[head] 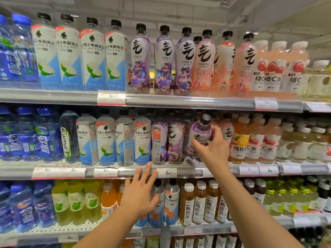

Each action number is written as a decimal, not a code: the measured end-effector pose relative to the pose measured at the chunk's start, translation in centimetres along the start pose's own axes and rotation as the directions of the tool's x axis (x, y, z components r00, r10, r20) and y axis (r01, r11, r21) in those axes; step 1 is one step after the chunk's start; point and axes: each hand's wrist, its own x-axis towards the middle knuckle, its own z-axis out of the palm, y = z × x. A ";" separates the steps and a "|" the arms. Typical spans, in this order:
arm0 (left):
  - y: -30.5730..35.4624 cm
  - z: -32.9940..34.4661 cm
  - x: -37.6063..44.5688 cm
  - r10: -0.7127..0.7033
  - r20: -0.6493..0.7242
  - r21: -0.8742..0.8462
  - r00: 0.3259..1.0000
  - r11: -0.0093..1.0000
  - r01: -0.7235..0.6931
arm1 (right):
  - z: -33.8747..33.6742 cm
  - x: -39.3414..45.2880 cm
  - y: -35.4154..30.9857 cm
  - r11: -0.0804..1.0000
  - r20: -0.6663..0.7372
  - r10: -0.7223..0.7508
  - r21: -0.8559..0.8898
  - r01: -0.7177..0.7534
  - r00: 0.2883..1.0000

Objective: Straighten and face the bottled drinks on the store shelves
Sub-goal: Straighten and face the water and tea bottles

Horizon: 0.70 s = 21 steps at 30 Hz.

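Observation:
My right hand (212,146) grips a purple-labelled bottle (199,130) with a black cap on the middle shelf; the bottle tilts to the right, out of line with its row. Two more purple bottles (168,138) stand upright just left of it, one showing its back label. My left hand (138,192) hovers open, fingers spread, in front of the middle shelf's edge (136,171) and the bottles below it, holding nothing. White and blue electrolyte bottles (114,138) stand further left, some turned sideways.
The top shelf carries neat rows of white, purple and pink bottles (184,61). Blue water bottles (26,136) fill the left side of every shelf. Orange and pale drinks (254,140) stand right of my right hand. Brown tea bottles (202,203) and green bottles line the lower shelf.

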 end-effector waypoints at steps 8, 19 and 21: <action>-0.1 -0.1 0.1 0.003 0.011 -0.009 1.000 1.000 -0.003 | 2.5 0.0 2.1 0.998 0.080 0.064 0.007 -0.064 0.995; -0.2 0.0 0.3 0.004 -0.026 0.009 1.000 1.000 -0.004 | 2.5 3.8 1.3 0.813 0.100 -0.071 -0.571 0.116 0.992; -0.3 0.2 0.3 0.002 -0.033 0.013 0.999 1.000 -0.002 | 2.4 4.5 1.0 0.789 0.141 -0.026 -0.604 0.107 0.990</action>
